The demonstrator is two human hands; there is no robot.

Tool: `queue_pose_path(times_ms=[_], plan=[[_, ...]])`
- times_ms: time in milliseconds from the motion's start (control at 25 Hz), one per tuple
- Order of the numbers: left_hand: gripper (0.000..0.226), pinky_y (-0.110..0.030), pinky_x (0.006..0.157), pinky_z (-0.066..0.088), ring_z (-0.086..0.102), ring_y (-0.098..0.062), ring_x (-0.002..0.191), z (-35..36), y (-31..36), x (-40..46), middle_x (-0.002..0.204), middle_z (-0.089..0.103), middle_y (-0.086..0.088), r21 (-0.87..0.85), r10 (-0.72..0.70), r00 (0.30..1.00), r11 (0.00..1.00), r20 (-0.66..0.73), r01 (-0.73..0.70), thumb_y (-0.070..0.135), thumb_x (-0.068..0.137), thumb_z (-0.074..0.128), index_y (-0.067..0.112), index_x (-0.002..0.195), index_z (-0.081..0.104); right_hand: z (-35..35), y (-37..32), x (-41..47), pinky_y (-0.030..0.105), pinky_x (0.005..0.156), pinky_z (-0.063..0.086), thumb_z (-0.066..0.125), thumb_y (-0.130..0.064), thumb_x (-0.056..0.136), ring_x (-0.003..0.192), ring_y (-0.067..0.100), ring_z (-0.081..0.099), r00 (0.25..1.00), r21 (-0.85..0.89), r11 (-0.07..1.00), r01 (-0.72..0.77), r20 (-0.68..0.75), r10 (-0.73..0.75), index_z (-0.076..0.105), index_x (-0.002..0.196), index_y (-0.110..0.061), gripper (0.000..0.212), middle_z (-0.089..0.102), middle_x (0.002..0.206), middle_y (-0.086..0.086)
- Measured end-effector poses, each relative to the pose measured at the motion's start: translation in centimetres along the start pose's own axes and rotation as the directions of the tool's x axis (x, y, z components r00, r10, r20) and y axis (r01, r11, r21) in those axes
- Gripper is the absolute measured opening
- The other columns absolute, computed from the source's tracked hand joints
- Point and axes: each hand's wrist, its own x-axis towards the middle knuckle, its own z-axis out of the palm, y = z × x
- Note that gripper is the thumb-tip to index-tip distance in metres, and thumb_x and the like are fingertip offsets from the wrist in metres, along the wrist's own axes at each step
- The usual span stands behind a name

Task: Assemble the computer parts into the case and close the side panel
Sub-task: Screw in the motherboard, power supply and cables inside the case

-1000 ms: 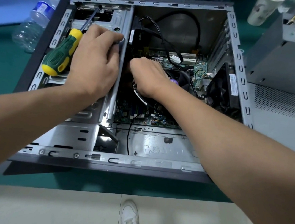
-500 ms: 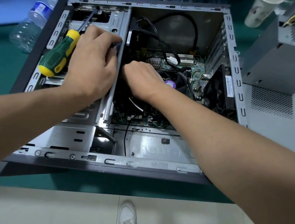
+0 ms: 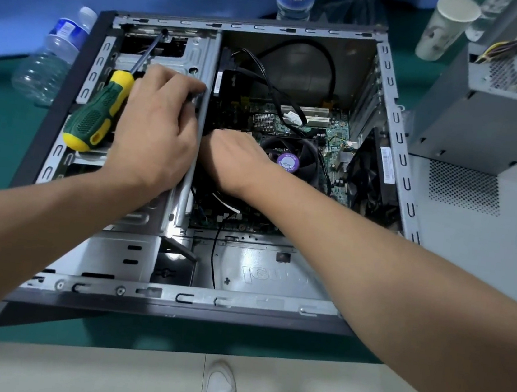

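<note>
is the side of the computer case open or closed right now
Open. The computer case lies on its side with no panel over it; the motherboard, the fan and black cables are exposed.

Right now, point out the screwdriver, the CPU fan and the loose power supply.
screwdriver [image 3: 92, 120]: head view, on the green and yellow handle.
CPU fan [image 3: 288, 162]: head view, on the purple hub sticker.
power supply [image 3: 487, 126]: head view, on its grey side wall, right of the case.

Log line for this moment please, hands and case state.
left hand: on drive cage edge | right hand: reaching inside case, fingers hidden | screwdriver: lying on cage | side panel: not fitted
</note>
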Motion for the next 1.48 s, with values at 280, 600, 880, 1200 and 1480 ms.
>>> queue_pose_path(times_ms=[280,600,880,1200,1480], plan=[[0.033,-0.017,0.091,0.026,0.045,-0.03,0.116,0.0,-0.3,0.0,0.124,0.051,-0.017,0.001,0.002,1.0,1.0,-0.005,-0.002,0.007,0.097,0.044,0.006,0.127,0.059,-0.1,-1.3,-0.4,0.037,0.073,0.04,0.045,-0.009,0.095,0.104,0.041,0.062,0.999,0.068,0.997,-0.033,0.022,0.032,0.067,0.102,-0.003,0.024,0.069,0.107,0.02],[0.033,-0.018,0.092,0.026,0.044,-0.03,0.115,-0.2,0.1,0.1,0.125,0.051,-0.016,0.0,0.012,1.0,1.0,0.003,-0.012,0.006,0.097,0.044,0.006,0.127,0.058,-0.4,-1.4,-1.6,0.032,0.069,0.031,0.047,-0.009,0.094,0.099,0.041,0.06,0.993,0.048,0.996,-0.08,0.09,0.076,0.068,0.102,-0.002,0.023,0.067,0.105,0.021],[0.033,-0.021,0.091,0.028,0.044,-0.029,0.111,-0.3,0.2,-0.1,0.123,0.05,-0.016,0.007,0.012,1.0,1.0,0.003,-0.012,0.005,0.096,0.044,0.005,0.126,0.058,-0.1,-1.4,-1.6,0.032,0.068,0.031,0.046,-0.012,0.096,0.1,0.035,0.061,0.993,-0.04,0.999,0.021,0.117,-0.017,0.066,0.106,-0.009,0.023,0.066,0.107,0.014],[0.033,-0.025,0.092,0.031,0.044,-0.029,0.111,-0.1,0.1,-0.1,0.122,0.051,-0.015,-0.014,0.006,1.0,1.0,0.01,-0.006,0.006,0.096,0.045,0.005,0.126,0.058,-1.2,0.3,-0.3,0.03,0.066,0.033,0.049,0.001,0.085,0.093,0.038,0.061,0.968,0.115,0.989,-0.093,0.241,0.063,0.044,0.078,-0.013,0.016,0.064,0.095,0.017],[0.032,-0.021,0.09,0.029,0.043,-0.026,0.109,-0.2,0.2,-0.2,0.12,0.051,-0.014,-0.026,0.004,1.0,1.0,0.012,-0.004,0.005,0.095,0.045,0.005,0.125,0.058,-1.2,-0.1,0.4,0.03,0.063,0.036,0.052,-0.012,0.088,0.073,0.033,0.053,0.962,0.262,0.949,-0.175,0.252,0.108,0.051,0.075,-0.01,0.013,0.063,0.084,0.017]])
